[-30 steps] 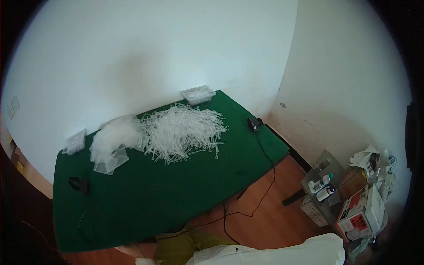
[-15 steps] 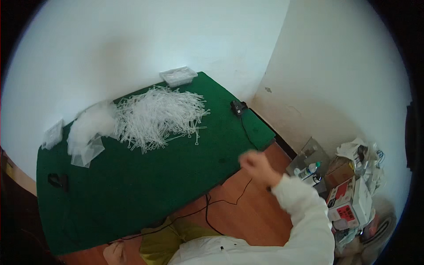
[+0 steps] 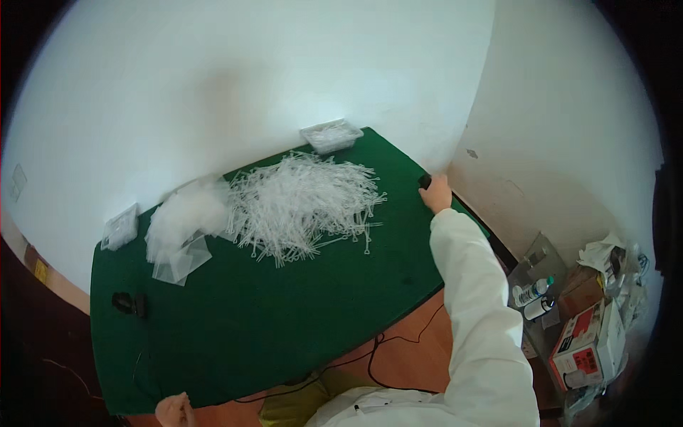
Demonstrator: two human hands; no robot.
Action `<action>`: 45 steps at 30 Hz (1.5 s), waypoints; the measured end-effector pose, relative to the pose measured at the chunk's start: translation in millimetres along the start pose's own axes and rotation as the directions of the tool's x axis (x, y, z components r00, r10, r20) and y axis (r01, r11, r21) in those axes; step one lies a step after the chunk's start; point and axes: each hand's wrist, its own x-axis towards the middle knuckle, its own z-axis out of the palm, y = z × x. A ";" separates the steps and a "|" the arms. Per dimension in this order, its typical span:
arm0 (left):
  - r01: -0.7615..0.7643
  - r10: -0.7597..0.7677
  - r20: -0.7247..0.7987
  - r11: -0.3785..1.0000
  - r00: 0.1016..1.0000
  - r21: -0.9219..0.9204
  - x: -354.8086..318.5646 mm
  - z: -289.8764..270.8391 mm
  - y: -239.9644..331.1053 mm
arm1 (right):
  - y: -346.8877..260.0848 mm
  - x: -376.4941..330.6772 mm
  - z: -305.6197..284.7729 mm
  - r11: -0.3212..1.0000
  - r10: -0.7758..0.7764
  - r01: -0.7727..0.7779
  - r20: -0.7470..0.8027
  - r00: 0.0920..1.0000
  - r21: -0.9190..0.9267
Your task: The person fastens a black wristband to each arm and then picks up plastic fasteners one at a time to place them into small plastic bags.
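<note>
A small black device (image 3: 425,181) is sitting at the far right edge of a green-covered table (image 3: 284,327), partly hidden by the person's right hand (image 3: 438,193). This hand is touching the device, its thumb and fingers lying about the near side; whether they are fully closing on it cannot be told. A white sleeve (image 3: 473,299) is covering the outstretched right arm. To the left of the device, a broad heap of clear plastic pieces (image 3: 306,203), slender and loop-ended, is lying in a tangle. Translucent bags (image 3: 188,217) are adjoining the heap on its left, and a clear tray (image 3: 332,148) is standing behind it, near the wall. A second clear container (image 3: 120,229) is resting at the left rear edge, while a black strapped object (image 3: 129,304) is lying closer to the left front. The left hand (image 3: 175,411) is resting at the front left table edge; its fingers are appearing curled, but whether they are holding anything cannot be told. Below the table, dark cables (image 3: 371,361) are running above a reddish floor (image 3: 427,356). At the right, two bottles (image 3: 535,297) are standing beside a printed carton (image 3: 580,345).
</note>
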 end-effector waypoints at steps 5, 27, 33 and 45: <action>0.026 -0.037 -0.061 0.986 0.997 -0.165 42.8 -0.6 5.8 | -59.9 -7.6 -59.0 0.673 -0.240 -0.017 0.240 0.940 0.739; 0.206 -0.235 0.432 -0.622 0.871 -0.755 90.4 124.4 144.8 | -171.6 -286.3 -166.0 0.074 -0.620 0.121 -0.049 0.783 0.990; 0.344 -0.224 0.536 -0.558 0.814 -0.756 81.6 136.3 142.2 | -199.0 -291.8 -162.3 -0.133 -0.792 -0.675 0.332 0.512 0.725; 0.008 -0.068 -0.035 0.550 0.997 -0.835 107.9 149.7 179.4 | -251.5 -239.7 -108.4 -0.267 -0.445 -0.770 0.635 0.632 0.579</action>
